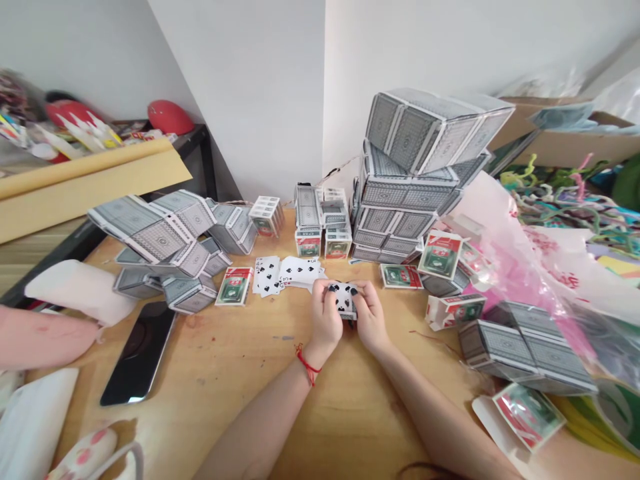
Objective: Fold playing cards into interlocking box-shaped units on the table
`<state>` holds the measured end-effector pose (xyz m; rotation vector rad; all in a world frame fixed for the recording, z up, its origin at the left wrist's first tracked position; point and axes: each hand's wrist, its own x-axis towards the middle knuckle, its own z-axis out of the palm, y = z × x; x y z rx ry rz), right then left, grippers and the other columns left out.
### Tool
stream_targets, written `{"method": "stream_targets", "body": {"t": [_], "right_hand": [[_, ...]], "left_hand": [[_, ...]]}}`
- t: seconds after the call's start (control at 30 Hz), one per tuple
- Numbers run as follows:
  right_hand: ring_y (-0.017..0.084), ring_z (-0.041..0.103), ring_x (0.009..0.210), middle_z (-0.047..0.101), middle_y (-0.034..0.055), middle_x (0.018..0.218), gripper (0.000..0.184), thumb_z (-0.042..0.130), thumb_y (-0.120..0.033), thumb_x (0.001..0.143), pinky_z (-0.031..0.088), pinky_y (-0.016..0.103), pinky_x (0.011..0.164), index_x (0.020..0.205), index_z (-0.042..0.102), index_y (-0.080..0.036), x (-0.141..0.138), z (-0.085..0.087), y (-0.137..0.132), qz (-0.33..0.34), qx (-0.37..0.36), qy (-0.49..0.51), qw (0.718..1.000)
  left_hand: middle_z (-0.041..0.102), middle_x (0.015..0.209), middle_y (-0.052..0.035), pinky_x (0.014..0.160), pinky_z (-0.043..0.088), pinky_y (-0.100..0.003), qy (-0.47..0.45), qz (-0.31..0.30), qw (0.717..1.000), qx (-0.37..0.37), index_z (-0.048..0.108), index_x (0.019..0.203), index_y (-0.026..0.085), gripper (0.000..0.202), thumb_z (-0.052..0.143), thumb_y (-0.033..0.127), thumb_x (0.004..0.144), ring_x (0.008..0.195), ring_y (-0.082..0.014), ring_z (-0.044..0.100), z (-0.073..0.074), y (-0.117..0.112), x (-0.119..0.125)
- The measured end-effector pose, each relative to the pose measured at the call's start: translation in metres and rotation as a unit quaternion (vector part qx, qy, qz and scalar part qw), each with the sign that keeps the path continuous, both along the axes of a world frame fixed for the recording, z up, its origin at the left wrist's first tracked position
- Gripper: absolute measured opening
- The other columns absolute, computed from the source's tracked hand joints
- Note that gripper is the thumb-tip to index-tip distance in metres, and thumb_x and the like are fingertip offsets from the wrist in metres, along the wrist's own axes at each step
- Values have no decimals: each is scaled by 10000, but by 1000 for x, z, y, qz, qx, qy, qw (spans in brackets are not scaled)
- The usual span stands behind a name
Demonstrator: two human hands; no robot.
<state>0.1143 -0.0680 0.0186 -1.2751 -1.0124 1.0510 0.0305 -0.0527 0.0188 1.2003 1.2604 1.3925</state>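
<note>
Between my two hands is a small stack of playing cards (pixel 344 301), with a spade card face up on top. My left hand (pixel 326 317), with a red string bracelet at its wrist, grips the stack's left side, thumb on the top card. My right hand (pixel 369 317) closes on the right side in the same way. Just beyond my hands lie loose playing cards (pixel 300 269), face up and overlapping, with more spade cards (pixel 267 276) to their left. A red and green card box (pixel 235 287) lies left of these, and another card box (pixel 401 276) lies to the right.
Folded-card structures (pixel 150 230) stand at left; a tall stack of them (pixel 400 180) stands at back right. A black phone (pixel 140 353) lies at left. More folded-card blocks (pixel 525 347), an open card box (pixel 527 415) and pink plastic (pixel 500 220) crowd the right.
</note>
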Motion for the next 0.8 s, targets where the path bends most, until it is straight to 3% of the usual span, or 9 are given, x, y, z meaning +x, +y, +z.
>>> {"method": "stream_targets", "body": {"t": [0.57,0.8], "right_hand": [[110,458,583,511,-28,678,91,436,-256,766,378,217,542,834,463,-201,3,-1,3,14,10,20,1000],[105,450,555,512,-36,647,79,441,-224,753,369,211,522,793,503,-195,5,-2,3,14,6,22,1000]], "left_hand": [[507,823,-25,671,399,-234,-20,-9,999,37,460,838,187,114,353,163,808,747,-124,479,-3,-2,0],[499,741,-7,636,389,-220,-49,-4,999,23,474,763,183,113,370,141,771,704,-117,470,-1,1,0]]}}
